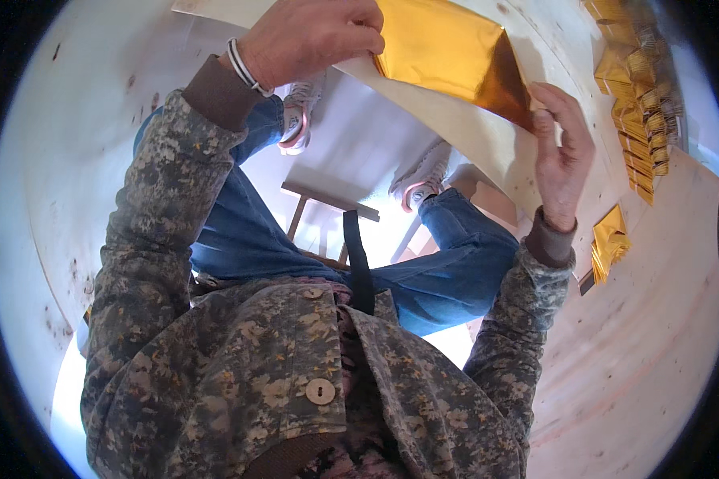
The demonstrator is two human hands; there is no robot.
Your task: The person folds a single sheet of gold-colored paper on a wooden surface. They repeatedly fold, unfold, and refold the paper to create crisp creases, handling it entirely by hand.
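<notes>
A shiny gold foil sheet (443, 49) lies at the near edge of a pale table (423, 104), its top part cut off by the picture's upper rim. My left hand (315, 38) pinches the sheet's left edge with closed fingers. At the opposite side, my right hand (563, 144) grips the right corner between thumb and fingers, where the foil bends into a darker, shaded face. Some of my left fingertips are hidden behind the hand itself.
Bundles of folded gold foil (637, 96) stand in a row at the far right. Nearer, a small folded gold piece (609, 243) rests on the pale surface beside my right wrist. Below the table edge are a wooden stool-like frame (327, 199) and my legs in jeans (455, 255).
</notes>
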